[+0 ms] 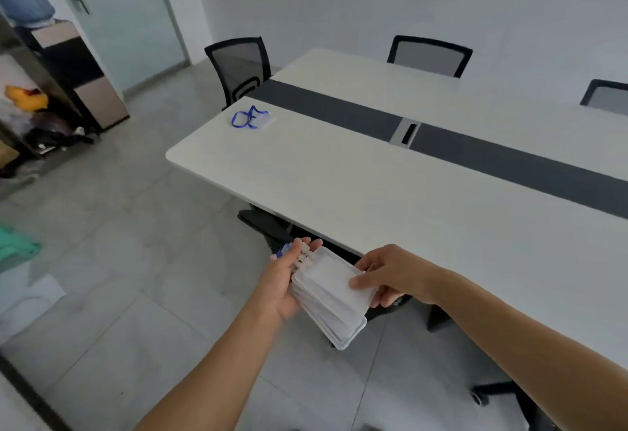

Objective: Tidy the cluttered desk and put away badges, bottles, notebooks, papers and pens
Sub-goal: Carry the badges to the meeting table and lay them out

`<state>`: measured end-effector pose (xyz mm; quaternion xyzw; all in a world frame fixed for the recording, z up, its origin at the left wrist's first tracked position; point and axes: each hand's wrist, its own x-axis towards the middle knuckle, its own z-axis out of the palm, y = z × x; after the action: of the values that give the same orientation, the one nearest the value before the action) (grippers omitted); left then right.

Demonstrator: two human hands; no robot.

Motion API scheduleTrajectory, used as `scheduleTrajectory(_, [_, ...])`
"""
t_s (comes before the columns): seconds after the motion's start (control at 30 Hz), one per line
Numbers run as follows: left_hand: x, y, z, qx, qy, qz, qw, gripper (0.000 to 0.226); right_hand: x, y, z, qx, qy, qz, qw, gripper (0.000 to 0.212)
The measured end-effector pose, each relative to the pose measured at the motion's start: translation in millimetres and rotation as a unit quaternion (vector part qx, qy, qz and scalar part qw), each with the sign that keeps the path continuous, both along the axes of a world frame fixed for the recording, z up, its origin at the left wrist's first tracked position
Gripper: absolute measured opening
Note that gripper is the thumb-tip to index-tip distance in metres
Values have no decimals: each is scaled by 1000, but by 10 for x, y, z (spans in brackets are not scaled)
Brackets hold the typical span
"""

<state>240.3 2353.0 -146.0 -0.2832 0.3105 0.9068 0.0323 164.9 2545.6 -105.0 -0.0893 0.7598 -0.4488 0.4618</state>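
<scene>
**One badge out on the desk, the rest in my hands**

Both my hands are clamped on a stack [331,301] of clear badge holders. I hold it off the desk's [339,189] near edge, over the floor. My left hand [283,282] grips the clip end, thumb across the white clips, with a bit of blue lanyard showing past the fingers. My right hand [390,276] pinches the opposite side, thumb on the top holder and fingers underneath. The hands are close together, joined only by the stack. Its long axis runs from the clips, up and to my left, down toward my right.

One more badge [254,118] lies on the desk by the left end, close to the far-left corner of the near white half and just short of the dark strip [339,109]. Its blue lanyard is coiled on the side nearer the desk's end. It lies ahead of my hands and to the left, well apart from them. My left hand is on its side, but I judge the right is easier to free. I can't tell which way the badge's long side runs.

I can read no writing or brand; the holders look blank.
</scene>
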Motion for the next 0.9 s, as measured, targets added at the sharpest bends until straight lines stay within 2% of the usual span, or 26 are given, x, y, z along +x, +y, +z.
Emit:
scheduleTrajectory(0.1, [50,155,24,-11,1,8,1000,13,23,233,-37,39,8,44,998,31])
scheduleTrajectory(0.4, [480,1120,219,-23,-20,39,999,13,218,1087,-17,-5,-49,182,982,20])
scheduleTrajectory(0.5, [710,1317,186,-26,-19,72,997,19,326,1211,-5,-11,-54,240,969,5])
scheduleTrajectory(0.63, [1097,1320,230,-41,-12,120,992,19,540,1116,-1,-26,-60,281,958,8])
scheduleTrajectory(0.9, [1669,790,389,-81,20,213,973,25,955,468,143,-60,-42,318,945,17])
